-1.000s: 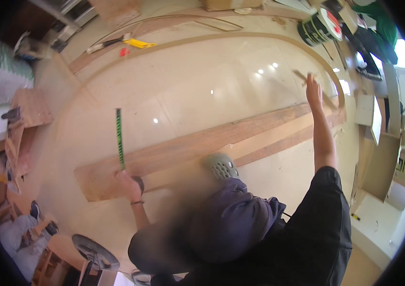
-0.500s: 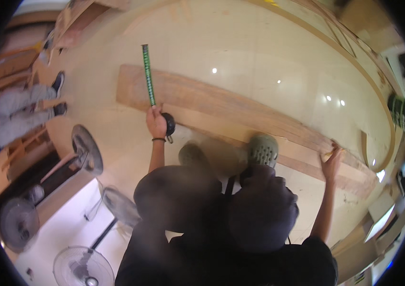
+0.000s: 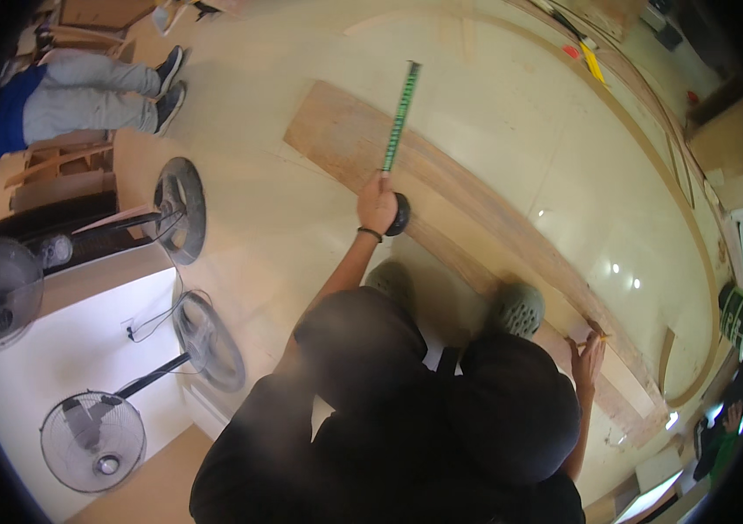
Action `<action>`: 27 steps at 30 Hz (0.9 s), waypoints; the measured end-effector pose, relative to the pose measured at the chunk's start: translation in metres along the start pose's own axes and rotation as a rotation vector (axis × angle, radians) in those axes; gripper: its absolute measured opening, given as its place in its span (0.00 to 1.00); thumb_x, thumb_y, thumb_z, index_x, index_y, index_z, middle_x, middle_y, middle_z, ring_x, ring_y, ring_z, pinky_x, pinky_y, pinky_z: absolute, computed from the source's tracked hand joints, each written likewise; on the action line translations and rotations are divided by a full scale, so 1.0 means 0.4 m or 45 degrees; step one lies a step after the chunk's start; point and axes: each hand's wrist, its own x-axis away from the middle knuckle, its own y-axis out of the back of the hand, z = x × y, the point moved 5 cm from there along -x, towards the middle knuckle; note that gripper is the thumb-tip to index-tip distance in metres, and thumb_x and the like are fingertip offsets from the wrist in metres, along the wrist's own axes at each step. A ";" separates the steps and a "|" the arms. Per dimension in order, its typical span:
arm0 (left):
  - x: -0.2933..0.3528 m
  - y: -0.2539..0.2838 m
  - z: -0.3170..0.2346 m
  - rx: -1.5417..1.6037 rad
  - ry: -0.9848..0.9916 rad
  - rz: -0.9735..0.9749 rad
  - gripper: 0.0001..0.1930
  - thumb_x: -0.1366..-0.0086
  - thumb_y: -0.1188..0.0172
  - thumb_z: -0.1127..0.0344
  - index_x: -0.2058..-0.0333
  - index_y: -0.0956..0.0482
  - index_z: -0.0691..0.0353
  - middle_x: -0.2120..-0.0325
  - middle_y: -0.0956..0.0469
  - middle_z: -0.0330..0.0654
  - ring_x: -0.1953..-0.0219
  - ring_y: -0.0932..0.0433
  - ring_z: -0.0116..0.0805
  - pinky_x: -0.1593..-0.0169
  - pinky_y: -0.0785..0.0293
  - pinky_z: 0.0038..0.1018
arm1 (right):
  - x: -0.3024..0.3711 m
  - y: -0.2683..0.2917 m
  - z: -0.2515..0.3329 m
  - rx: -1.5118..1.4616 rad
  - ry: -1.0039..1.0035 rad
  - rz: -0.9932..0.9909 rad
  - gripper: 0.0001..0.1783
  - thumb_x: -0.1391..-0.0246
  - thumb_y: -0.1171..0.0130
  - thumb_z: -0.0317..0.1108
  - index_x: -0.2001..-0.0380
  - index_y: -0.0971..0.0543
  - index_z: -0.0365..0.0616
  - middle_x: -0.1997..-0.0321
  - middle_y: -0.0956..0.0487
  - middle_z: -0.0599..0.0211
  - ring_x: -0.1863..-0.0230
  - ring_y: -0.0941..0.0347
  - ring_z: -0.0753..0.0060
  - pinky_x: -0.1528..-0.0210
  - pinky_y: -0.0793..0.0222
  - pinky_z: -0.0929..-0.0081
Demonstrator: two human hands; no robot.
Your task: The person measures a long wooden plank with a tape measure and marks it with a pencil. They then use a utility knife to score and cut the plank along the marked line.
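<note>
My left hand (image 3: 377, 208) is closed around a black tape measure (image 3: 398, 215). Its green blade (image 3: 400, 118) sticks out away from me, crossing above the wide left part of a long brown wooden board (image 3: 336, 131). This board lies slantwise on the floor in front of my feet, with a paler band along its middle. Near the board's right end, my right hand (image 3: 590, 360) rests at the wood, fingers pinched on a thin yellow pencil (image 3: 604, 337). Its fingertips are small and partly hidden.
My shoes (image 3: 517, 310) stand against the board's near side. A thin curved wooden strip (image 3: 710, 288) arcs around the far right. Two standing fans, one with a round cage (image 3: 93, 441), are at left. A person in grey trousers (image 3: 96, 92) stands at far left.
The whole view has swung, so the board slopes more steeply and sits further right. My left hand still holds the tape measure, blade out; my right hand stays near the board's right end.
</note>
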 end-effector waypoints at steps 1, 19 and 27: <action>-0.009 -0.001 -0.020 0.033 -0.059 -0.022 0.16 0.27 0.57 0.55 0.64 0.27 0.62 0.67 0.23 0.59 0.62 0.25 0.63 0.60 0.31 0.50 | -0.015 0.008 -0.002 -0.025 -0.015 -0.032 0.30 0.54 0.29 0.28 0.52 0.37 0.37 0.44 0.30 0.51 0.53 0.32 0.47 0.51 0.34 0.56; -0.106 0.006 -0.054 0.364 -0.145 -0.105 0.14 0.27 0.57 0.60 0.59 0.27 0.64 0.66 0.25 0.59 0.59 0.24 0.58 0.57 0.30 0.43 | -0.122 0.067 0.045 -0.160 -0.239 0.019 0.39 0.51 0.30 0.48 0.38 0.32 0.46 0.44 0.28 0.42 0.43 0.33 0.38 0.39 0.39 0.43; -0.114 0.007 -0.006 0.209 -0.212 -0.266 0.15 0.27 0.56 0.59 0.64 0.27 0.66 0.72 0.24 0.52 0.66 0.24 0.54 0.60 0.31 0.44 | -0.494 -0.081 0.528 -0.242 0.370 -0.142 0.27 0.41 0.40 0.33 0.40 0.31 0.36 0.39 0.28 0.46 0.40 0.31 0.45 0.41 0.33 0.56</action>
